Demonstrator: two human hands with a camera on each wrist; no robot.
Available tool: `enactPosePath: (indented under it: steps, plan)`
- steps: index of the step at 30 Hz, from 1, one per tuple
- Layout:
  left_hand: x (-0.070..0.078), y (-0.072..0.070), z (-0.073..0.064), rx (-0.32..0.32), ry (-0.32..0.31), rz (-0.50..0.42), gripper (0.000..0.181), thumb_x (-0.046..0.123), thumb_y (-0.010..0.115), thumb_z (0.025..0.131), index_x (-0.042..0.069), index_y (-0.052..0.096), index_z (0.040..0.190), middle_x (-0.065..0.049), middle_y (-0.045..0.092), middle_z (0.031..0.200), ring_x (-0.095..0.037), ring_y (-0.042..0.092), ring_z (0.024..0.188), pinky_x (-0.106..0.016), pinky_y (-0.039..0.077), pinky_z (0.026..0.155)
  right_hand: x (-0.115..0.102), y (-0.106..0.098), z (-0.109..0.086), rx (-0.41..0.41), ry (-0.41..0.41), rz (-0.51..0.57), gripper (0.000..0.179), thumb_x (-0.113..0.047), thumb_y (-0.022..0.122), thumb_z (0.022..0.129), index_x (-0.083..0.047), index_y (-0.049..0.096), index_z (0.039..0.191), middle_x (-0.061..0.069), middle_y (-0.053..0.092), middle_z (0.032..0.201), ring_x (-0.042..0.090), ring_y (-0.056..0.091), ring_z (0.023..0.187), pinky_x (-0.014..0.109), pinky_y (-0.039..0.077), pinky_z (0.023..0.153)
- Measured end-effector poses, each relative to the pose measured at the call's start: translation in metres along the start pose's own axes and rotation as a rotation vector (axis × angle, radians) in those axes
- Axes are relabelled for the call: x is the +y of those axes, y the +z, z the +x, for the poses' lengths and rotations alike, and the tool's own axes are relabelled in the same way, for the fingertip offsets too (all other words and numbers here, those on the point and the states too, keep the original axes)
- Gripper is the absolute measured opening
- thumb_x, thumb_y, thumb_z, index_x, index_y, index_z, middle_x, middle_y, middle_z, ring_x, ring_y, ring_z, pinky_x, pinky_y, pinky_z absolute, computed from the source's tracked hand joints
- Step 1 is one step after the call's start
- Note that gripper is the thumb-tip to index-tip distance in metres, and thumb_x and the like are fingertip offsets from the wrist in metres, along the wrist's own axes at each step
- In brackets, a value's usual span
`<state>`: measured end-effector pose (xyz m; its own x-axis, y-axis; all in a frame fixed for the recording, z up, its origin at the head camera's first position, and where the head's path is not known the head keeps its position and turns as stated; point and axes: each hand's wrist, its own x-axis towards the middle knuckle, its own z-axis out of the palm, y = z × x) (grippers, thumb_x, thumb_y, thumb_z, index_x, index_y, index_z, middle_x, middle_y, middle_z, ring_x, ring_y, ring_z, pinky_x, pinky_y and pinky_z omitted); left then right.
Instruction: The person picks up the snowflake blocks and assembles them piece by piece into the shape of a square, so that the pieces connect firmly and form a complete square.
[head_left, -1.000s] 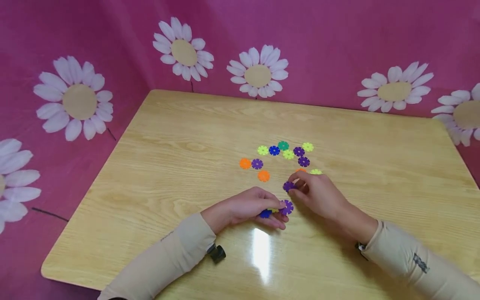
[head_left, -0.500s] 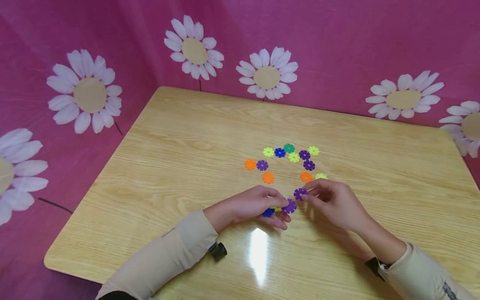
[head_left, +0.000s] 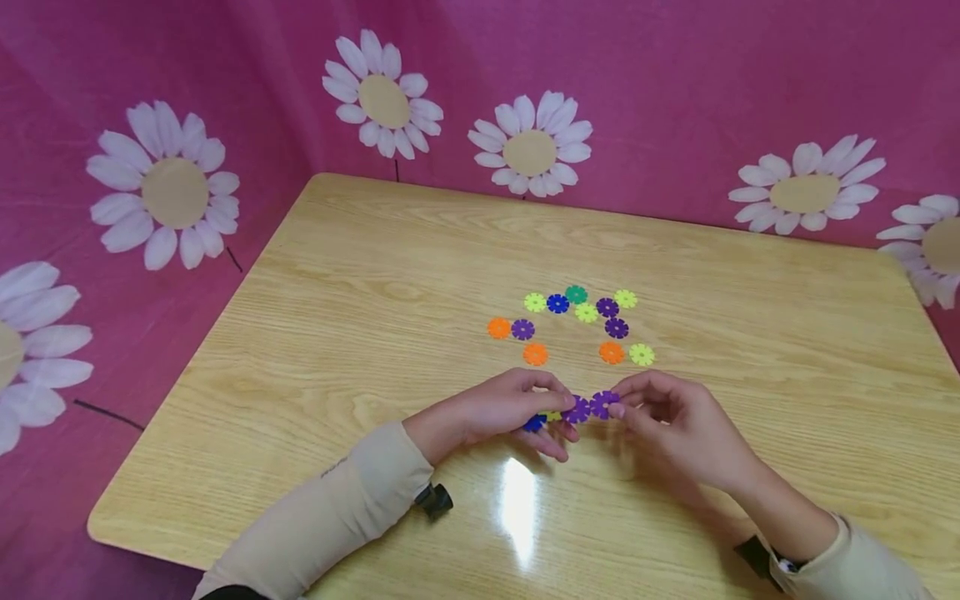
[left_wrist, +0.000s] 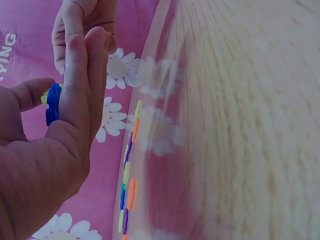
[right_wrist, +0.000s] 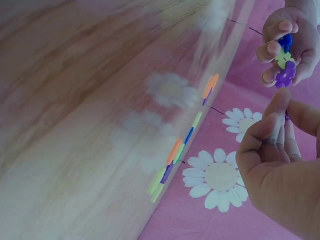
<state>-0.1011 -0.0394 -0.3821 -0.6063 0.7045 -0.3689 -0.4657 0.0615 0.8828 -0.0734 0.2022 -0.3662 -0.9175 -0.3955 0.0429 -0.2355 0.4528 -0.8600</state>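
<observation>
My left hand (head_left: 517,408) holds a short chain of notched plastic discs between thumb and fingers. In it are a blue disc (head_left: 534,422), a yellow disc (head_left: 553,415) and a purple disc (head_left: 577,409). In the right wrist view the yellow disc (right_wrist: 284,59) sits between the blue and purple ones. My right hand (head_left: 678,425) pinches another purple disc (head_left: 602,405) between thumb and index finger. Its edge is right at the edge of the chain's purple disc in the head view. In the right wrist view the pinched disc is mostly hidden behind fingers.
Several loose notched discs lie flat on the wooden table beyond the hands, among them a green disc (head_left: 576,295), an orange disc (head_left: 536,354) and a yellow-green disc (head_left: 642,354). A pink flowered cloth (head_left: 645,100) hangs behind the table (head_left: 337,333).
My right hand has drawn back from near the loose discs with its purple disc, which has come down beside the purple end of the chain. My left hand stays nearly in place.
</observation>
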Motion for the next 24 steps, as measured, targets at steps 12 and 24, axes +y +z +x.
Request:
enactPosePath:
  steps: [12, 24]
  plan:
    - [0.002, 0.002, -0.002, -0.031, 0.028, 0.027, 0.025, 0.023, 0.05, 0.096, 0.001, 0.056, 0.106, -0.023, 0.066, 0.091, -0.034, 0.068, 0.073, -0.048, 0.053, 0.073, -0.006, 0.002, -0.007, -0.001, -0.004, 0.044, 0.012, -0.011, 0.066, 0.086, -0.008, 0.063, 0.098, 0.008, 0.067, 0.085, 0.022, 0.066, 0.069, 0.029, 0.054, 0.056]
    - [0.005, 0.004, -0.001, -0.041, 0.012, 0.136, 0.025, 0.029, 0.049, 0.096, 0.006, 0.059, 0.101, -0.01, 0.055, 0.069, -0.014, 0.049, 0.046, -0.022, 0.039, 0.04, -0.01, 0.008, -0.01, 0.024, -0.022, 0.017, 0.008, -0.015, 0.067, 0.085, -0.012, 0.064, 0.092, 0.001, 0.07, 0.082, 0.02, 0.068, 0.072, 0.028, 0.054, 0.06]
